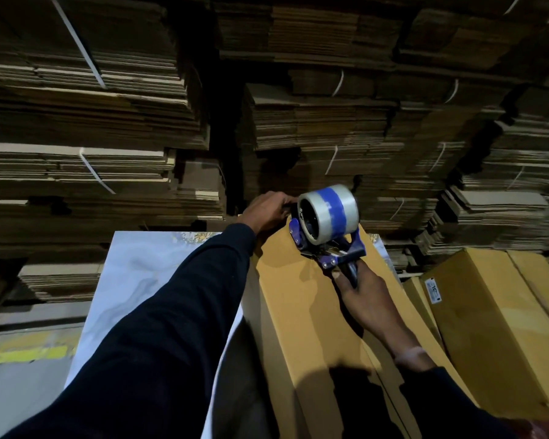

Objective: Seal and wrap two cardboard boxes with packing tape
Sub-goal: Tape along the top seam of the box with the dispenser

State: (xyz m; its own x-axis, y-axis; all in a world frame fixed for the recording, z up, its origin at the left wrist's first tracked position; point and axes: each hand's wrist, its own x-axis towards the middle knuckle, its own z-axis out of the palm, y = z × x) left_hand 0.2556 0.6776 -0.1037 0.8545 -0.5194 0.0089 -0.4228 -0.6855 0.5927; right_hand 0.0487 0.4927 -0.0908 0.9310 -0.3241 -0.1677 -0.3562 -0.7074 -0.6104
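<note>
Setting was a warehouse or packing and storage area for cardboard. Flattened corrugated cartons (86, 115) stood in tall stacks across the whole background, many bundles bound with white strapping (76, 42). Lighting was dim. A concrete floor (19, 388) carried a yellow painted marking (26, 354) at lower left. A pale marbled work surface (133, 280) held an assembled brown box (301, 312); more filled boxes (488, 327) sat just beside it. A hand-held tape dispenser (328, 228) with a clear roll was in use.
</note>
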